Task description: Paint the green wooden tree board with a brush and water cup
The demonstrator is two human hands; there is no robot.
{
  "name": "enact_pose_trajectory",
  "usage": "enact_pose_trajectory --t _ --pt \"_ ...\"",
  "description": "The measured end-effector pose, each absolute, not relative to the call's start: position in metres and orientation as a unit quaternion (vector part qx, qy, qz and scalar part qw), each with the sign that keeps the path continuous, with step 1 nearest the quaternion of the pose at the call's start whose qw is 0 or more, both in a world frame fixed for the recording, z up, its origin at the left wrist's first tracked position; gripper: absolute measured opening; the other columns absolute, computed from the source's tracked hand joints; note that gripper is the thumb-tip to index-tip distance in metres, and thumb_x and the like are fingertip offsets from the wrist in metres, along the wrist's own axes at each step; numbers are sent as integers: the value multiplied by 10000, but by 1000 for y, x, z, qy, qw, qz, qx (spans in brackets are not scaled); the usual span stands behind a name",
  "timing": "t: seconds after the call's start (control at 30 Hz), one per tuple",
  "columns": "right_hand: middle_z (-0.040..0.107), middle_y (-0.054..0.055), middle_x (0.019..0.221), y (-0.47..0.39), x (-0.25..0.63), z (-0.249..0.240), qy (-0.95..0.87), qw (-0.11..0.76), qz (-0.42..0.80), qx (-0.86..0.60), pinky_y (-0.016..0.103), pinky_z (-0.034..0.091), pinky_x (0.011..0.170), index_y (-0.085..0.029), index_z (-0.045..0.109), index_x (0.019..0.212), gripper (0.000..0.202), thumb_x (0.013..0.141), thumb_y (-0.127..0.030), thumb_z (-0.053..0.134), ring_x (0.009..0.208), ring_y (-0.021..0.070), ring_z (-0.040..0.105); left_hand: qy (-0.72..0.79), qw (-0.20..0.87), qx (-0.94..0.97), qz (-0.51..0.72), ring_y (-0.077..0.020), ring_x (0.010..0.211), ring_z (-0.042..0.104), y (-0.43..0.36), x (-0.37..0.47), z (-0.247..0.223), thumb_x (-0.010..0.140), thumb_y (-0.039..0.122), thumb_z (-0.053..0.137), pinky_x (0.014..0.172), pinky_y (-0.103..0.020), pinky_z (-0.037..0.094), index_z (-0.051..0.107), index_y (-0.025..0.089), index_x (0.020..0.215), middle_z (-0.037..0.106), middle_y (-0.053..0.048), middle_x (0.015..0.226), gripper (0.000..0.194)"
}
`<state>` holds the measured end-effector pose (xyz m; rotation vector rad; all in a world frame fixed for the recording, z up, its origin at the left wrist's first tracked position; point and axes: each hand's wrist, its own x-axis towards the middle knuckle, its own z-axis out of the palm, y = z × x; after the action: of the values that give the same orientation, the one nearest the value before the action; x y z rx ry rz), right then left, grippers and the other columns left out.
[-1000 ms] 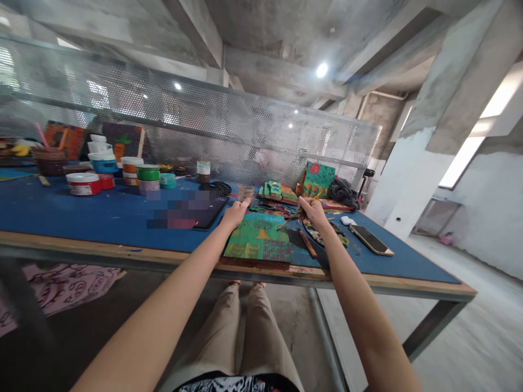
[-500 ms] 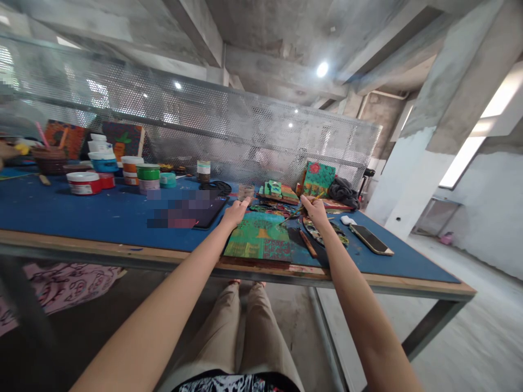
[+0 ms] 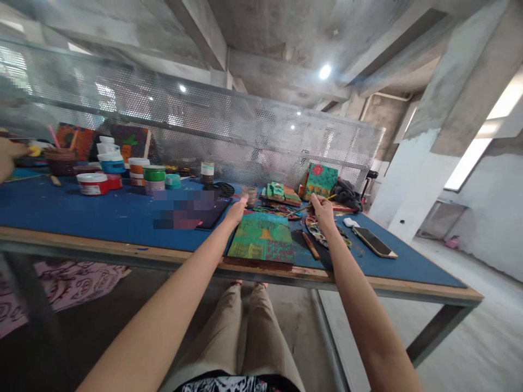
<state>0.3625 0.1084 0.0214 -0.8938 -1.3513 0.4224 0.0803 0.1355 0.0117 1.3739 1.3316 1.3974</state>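
My right hand is closed around a thin paintbrush. Its tip points left and sits just beyond the upper right corner of a green painted board at the table's front edge. My left hand is by the board's upper left corner, close beside a clear cup of brownish water. Most of its fingers are hidden, so I cannot tell whether it grips the board or touches the cup. A round paint-smeared palette lies under my right wrist, next to a brown-handled tool.
On the blue tabletop stand several paint jars at left and a dark tablet. Small painted boards and a flower painting stand behind. A phone lies right. Another person's hand shows far left.
My right hand has lifted the brush tip off the board's upper right area, away from me and to the right. My left hand has shifted slightly left. The view has moved a little.
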Motion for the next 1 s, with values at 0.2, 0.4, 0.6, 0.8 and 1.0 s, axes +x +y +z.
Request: enact_pose_trajectory --t 0.2,0.4,0.6,0.8,1.0 --pt "567 -21 512 106 345 19 -627 653 232 -355 274 464 496 -204 601 614 479 685 -678 607 447 140 528 457 531 396 594 -206 703 633 126 79 27 866 606 275 633 -286 439 603 174 997 662 -104 835 557" --pt "538 -26 484 99 343 24 -628 667 223 -333 235 390 458 -197 590 575 471 734 -640 594 448 115 484 389 604 333 610 -170 561 590 117 78 35 874 601 278 526 -271 417 613 122 859 650 -99 742 584" --pt "528 -27 470 99 345 24 -628 671 222 -327 228 359 435 -193 576 550 472 753 -619 590 423 102 460 345 629 310 624 -196 578 628 111 78 39 888 575 295 533 -287 458 613 110 891 667 -105 732 564" --pt "504 -38 452 99 348 24 -625 671 235 -323 221 366 419 -197 555 549 473 756 -620 593 397 96 453 317 645 285 634 -193 551 624 106 77 41 893 557 320 523 -287 462 617 74 946 671 -101 685 570" --pt "538 -24 458 99 344 21 -646 637 273 -321 240 394 400 -200 581 579 480 751 -648 583 379 118 485 301 656 275 635 -186 545 629 105 76 41 893 558 321 514 -275 451 613 70 1015 688 -103 709 581"
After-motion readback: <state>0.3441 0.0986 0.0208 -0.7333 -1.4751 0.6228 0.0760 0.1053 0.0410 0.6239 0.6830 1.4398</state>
